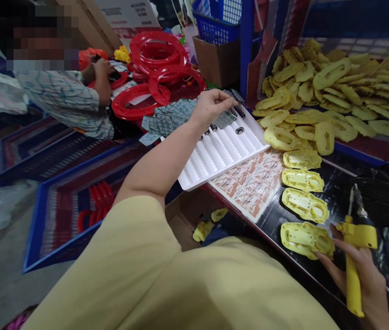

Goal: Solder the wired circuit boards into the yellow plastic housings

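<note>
My left hand [213, 107] reaches over the far end of a white ridged tray [222, 160], fingers pinched together. Whatever lies between the fingertips is too small to make out. Small black round parts [239, 130] sit in the tray's grooves, and more dark pieces bunch beside my fingers. Green circuit boards [175, 117] are heaped at the tray's left edge. In my right hand [366, 270] is a yellow soldering gun [353, 270], its metal tip pointing away from me. Fingers of that hand also touch the nearest yellow plastic shell [301, 238], last in a row of several.
A big pile of yellow plastic shells [332, 91] covers the back right. A patterned sheet [252, 183] lies under the tray's near corner. Red rings [160, 55], a blue basket [217, 18] and a cardboard box [215, 59] stand behind. Another person [67, 101] sits at left.
</note>
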`<state>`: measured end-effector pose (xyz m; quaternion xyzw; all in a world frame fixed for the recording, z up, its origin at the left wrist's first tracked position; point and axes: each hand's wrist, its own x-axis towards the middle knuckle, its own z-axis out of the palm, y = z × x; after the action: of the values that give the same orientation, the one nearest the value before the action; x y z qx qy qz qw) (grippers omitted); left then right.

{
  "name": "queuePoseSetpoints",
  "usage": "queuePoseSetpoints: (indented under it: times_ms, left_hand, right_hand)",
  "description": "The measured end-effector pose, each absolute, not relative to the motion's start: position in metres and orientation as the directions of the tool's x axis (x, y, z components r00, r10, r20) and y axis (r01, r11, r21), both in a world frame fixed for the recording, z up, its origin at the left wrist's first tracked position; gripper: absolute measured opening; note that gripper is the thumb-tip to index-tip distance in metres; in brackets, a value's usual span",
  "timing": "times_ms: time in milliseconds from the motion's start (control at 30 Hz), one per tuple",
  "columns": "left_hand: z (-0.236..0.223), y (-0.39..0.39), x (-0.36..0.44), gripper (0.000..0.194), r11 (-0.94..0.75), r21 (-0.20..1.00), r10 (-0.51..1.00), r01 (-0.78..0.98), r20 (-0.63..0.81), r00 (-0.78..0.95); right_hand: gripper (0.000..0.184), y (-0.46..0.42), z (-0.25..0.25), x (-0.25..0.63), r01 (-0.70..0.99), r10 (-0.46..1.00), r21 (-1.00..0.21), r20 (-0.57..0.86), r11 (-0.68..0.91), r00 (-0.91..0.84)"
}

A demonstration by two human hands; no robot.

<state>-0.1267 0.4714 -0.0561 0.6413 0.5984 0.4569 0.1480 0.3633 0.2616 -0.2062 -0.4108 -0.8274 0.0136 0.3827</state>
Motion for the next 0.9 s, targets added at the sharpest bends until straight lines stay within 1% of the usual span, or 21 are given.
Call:
queuePoseSetpoints:
  times_ms: [33,100,167,233,333,400,467,533,567,600,667,733,833,867,900]
  left_hand:
    - [-0.057,0.465,-0.115,0.018,-0.238,0.796,0.931,0.556,0.351,-0.104]
    - [-0.063,0.456,-0.087,0.017,-0.174,0.885,0.981,0.432,0.195,-0.004]
    - [-0.073,0.448,-0.058,0.017,-0.091,0.923,0.992,0.373,0.05,0.12]
    - [-0.086,0.44,-0.028,0.017,-0.061,0.927,0.964,0.371,-0.042,0.263]
    - [-0.101,0.421,0.014,0.017,-0.138,0.904,0.848,0.406,-0.104,0.519]
    - [-0.107,0.404,0.039,0.012,-0.246,0.871,0.727,0.424,-0.124,0.675]
    - [-0.11,0.387,0.059,0.005,-0.379,0.808,0.638,0.451,-0.125,0.76]
    - [-0.112,0.372,0.073,0.009,-0.501,0.705,0.609,0.502,-0.124,0.783]
    - [-0.114,0.367,0.078,0.013,-0.545,0.645,0.61,0.536,-0.134,0.781]
    - [-0.116,0.364,0.081,0.016,-0.575,0.588,0.616,0.569,-0.146,0.774]
    - [-0.122,0.36,0.084,0.021,-0.605,0.5,0.632,0.619,-0.172,0.756]
    - [-0.127,0.359,0.083,0.023,-0.61,0.465,0.648,0.642,-0.173,0.742]
    - [-0.135,0.354,0.082,0.022,-0.595,0.477,0.674,0.646,-0.141,0.725]
    - [-0.136,0.352,0.082,0.022,-0.59,0.481,0.684,0.649,-0.129,0.718]
    - [-0.138,0.349,0.082,0.022,-0.588,0.48,0.692,0.651,-0.117,0.712]
  right_hand:
    - [0.04,0.263,-0.2,0.363,0.644,0.676,-0.333,0.616,0.688,-0.403]
    - [0.04,0.264,-0.189,0.365,0.617,0.663,-0.323,0.589,0.717,-0.462]
    - [0.043,0.264,-0.18,0.367,0.606,0.664,-0.318,0.542,0.73,-0.515]
    - [0.037,0.262,-0.178,0.368,0.601,0.649,-0.294,0.533,0.744,-0.543]
    - [0.028,0.254,-0.185,0.364,0.687,0.71,-0.276,0.505,0.672,-0.491]
    - [0.025,0.247,-0.194,0.356,0.768,0.745,-0.232,0.516,0.597,-0.423]
    - [0.025,0.238,-0.202,0.345,0.845,0.781,-0.188,0.519,0.501,-0.348]
    - [0.029,0.232,-0.206,0.333,0.888,0.801,-0.174,0.53,0.425,-0.279]
    - [0.033,0.23,-0.206,0.328,0.893,0.793,-0.182,0.553,0.413,-0.254]
    - [0.037,0.229,-0.205,0.324,0.885,0.777,-0.199,0.583,0.42,-0.237]
    - [0.044,0.228,-0.197,0.321,0.84,0.721,-0.24,0.654,0.487,-0.231]
    - [0.045,0.227,-0.187,0.324,0.773,0.658,-0.273,0.715,0.572,-0.234]
    - [0.035,0.214,-0.175,0.341,0.693,0.576,-0.299,0.792,0.656,-0.204]
    - [0.033,0.206,-0.173,0.348,0.704,0.575,-0.314,0.802,0.637,-0.163]
    - [0.036,0.198,-0.172,0.357,0.734,0.603,-0.351,0.792,0.581,-0.098]
